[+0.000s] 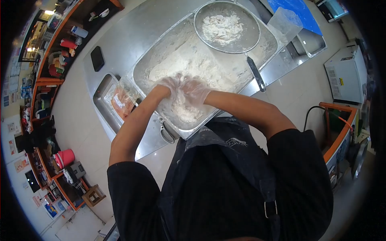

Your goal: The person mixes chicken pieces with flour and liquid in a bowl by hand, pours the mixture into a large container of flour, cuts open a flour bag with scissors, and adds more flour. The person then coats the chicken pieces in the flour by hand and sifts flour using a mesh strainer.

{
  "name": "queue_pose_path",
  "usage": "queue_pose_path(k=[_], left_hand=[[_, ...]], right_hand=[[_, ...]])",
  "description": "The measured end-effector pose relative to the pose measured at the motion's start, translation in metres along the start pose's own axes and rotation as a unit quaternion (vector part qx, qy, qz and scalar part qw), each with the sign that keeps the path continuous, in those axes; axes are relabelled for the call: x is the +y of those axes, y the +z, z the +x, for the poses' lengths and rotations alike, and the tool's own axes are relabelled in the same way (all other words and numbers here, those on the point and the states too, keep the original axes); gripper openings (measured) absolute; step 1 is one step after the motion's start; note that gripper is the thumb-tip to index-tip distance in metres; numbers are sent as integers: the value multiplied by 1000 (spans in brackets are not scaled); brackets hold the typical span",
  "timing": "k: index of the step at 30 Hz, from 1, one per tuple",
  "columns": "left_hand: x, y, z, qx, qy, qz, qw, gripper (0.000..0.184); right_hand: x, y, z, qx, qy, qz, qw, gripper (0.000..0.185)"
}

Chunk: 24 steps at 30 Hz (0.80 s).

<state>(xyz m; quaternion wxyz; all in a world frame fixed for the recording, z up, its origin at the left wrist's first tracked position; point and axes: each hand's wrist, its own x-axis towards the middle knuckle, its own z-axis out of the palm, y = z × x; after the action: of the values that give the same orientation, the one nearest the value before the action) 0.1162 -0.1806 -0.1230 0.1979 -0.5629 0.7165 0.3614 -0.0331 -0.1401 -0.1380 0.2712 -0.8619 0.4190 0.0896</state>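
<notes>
A large steel tray (141,53) holds a deep bed of white flour (215,68). My left hand (172,85) and my right hand (196,90), both in thin clear plastic gloves, are close together in the flour at the near left part of the tray. Flour and crumpled plastic cover the fingers, so I cannot tell what is between them. A round sieve (250,30) with a black handle rests across the tray's far right side, with lumpy flour in its mesh.
To the left is a smaller steel tray (99,97) with a plastic bag of raw meat (122,102). A black phone (97,58) lies on the steel table (120,38). A clear plastic container (286,24) stands beyond the sieve. A metal handle (166,132) hangs at the big tray's near side.
</notes>
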Motion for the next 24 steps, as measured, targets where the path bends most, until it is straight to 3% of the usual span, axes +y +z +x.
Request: queue_pose_path(k=[1, 4, 5, 6, 8, 10, 12, 14, 15, 18, 19, 20, 22, 24], left_hand=[[7, -5, -9, 14, -15, -22, 1000, 51], [0, -20, -28, 61, 123, 79, 987, 39], [-24, -8, -10, 103, 125, 219, 962, 40], [-26, -19, -20, 127, 109, 177, 970, 37], [-23, -49, -46, 179, 76, 89, 977, 33], [-62, -29, 4, 286, 89, -139, 944, 29], [-43, -26, 8, 325, 100, -137, 930, 27], [48, -40, -39, 286, 104, 87, 948, 27], [42, -37, -38, 317, 78, 118, 938, 27], [30, -55, -59, 294, -1, -64, 954, 35], [13, -25, -24, 367, 18, 2, 930, 36], [24, -1, -9, 395, 103, 28, 913, 31], [21, -2, -21, 388, 65, 83, 915, 25], [12, -22, -41, 284, 25, -1, 959, 27]], right_hand=[[3, 5, 5, 15, -17, -60, 998, 56], [16, -26, 2, 17, -70, -44, 996, 52], [19, -44, -7, -1, -44, 55, 998, 44], [25, -59, -17, -21, -17, 154, 988, 37], [43, -82, -24, 26, -1, 121, 992, 39], [45, -106, -28, 49, 104, 116, 987, 43], [35, -104, -22, 133, 121, 51, 982, 46], [10, -71, 1, 272, 5, -80, 959, 45], [18, -67, -2, 235, -26, -3, 972, 43], [51, -62, -20, 335, -108, 33, 936, 34], [40, -33, -22, 333, -86, 155, 926, 33], [30, -3, -23, 338, -66, 277, 897, 32], [28, -22, 2, 291, -21, -44, 955, 32], [24, -44, -20, 337, 8, -65, 939, 31]])
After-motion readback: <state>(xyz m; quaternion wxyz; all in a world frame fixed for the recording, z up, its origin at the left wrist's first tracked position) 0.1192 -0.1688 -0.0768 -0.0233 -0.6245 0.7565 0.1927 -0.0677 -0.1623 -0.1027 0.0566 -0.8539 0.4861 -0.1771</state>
